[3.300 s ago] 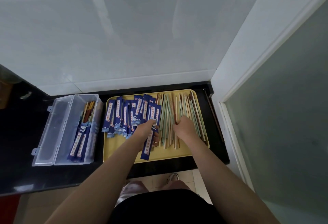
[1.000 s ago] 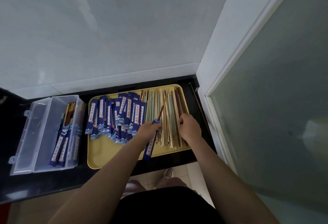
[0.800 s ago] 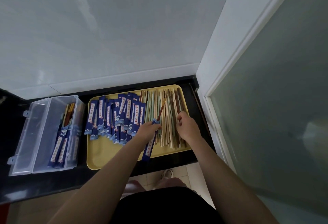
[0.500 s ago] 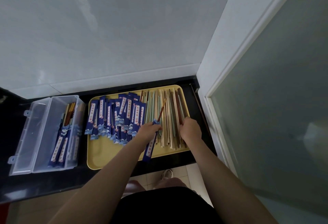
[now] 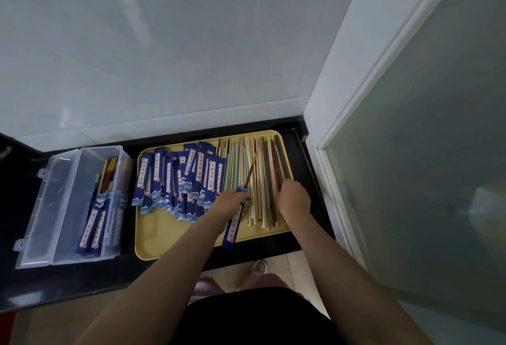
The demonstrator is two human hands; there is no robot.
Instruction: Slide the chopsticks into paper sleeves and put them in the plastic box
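Note:
My left hand [image 5: 231, 203] grips a blue paper sleeve [image 5: 232, 231] with one brown chopstick [image 5: 251, 170] sticking out of its top. My right hand [image 5: 293, 198] rests on the loose chopsticks [image 5: 257, 180], its fingers curled among the brown ones at the pile's right side. Both hands are over a yellow tray [image 5: 164, 238]. A heap of empty blue sleeves [image 5: 178, 180] covers the tray's left half. The clear plastic box [image 5: 68, 202] stands open to the tray's left with several sleeved chopsticks inside.
The tray and box sit on a black countertop [image 5: 24, 169] against a white tiled wall. A white door frame [image 5: 328, 136] with frosted glass rises just right of the tray. The floor and a shoe [image 5: 257, 267] show below the counter edge.
A brown chopstick now stands in the sleeve that my left hand held alone 3.3 s ago. Over the last second my right hand has shifted slightly among the loose chopsticks; my left hand stays put.

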